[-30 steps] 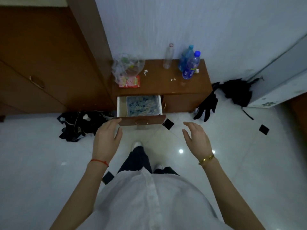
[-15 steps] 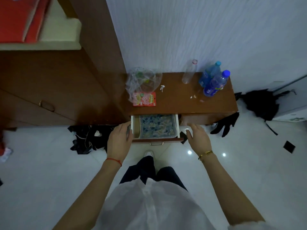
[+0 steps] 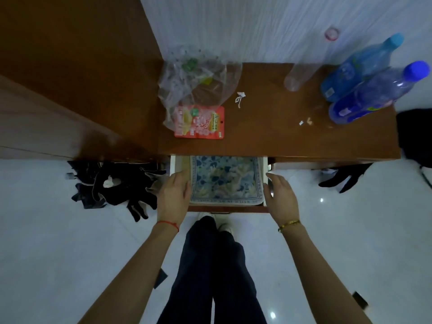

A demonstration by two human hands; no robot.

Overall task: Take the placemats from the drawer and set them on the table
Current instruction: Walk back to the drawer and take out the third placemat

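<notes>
A stack of blue and cream patterned placemats (image 3: pixel 224 181) lies flat in the open drawer (image 3: pixel 173 164) of a low brown table (image 3: pixel 280 136). My left hand (image 3: pixel 173 197) reaches into the drawer's left side, fingers spread, touching the left edge of the placemats. Over the drawer's right wall is my right hand (image 3: pixel 280 199), fingers apart and curved toward the placemats' right edge. Neither hand holds anything.
On the tabletop lie a clear plastic bag (image 3: pixel 196 85), a red snack packet (image 3: pixel 199 122), an empty clear bottle (image 3: pixel 304 71) and two blue bottles (image 3: pixel 374 94). Dark clothes (image 3: pixel 112 185) lie on the white floor at left; a black glove (image 3: pixel 346 178) at right.
I have stepped closer and leaned over the drawer. Both hands moved forward from the drawer's front to its two sides, closing in on the placemats.
</notes>
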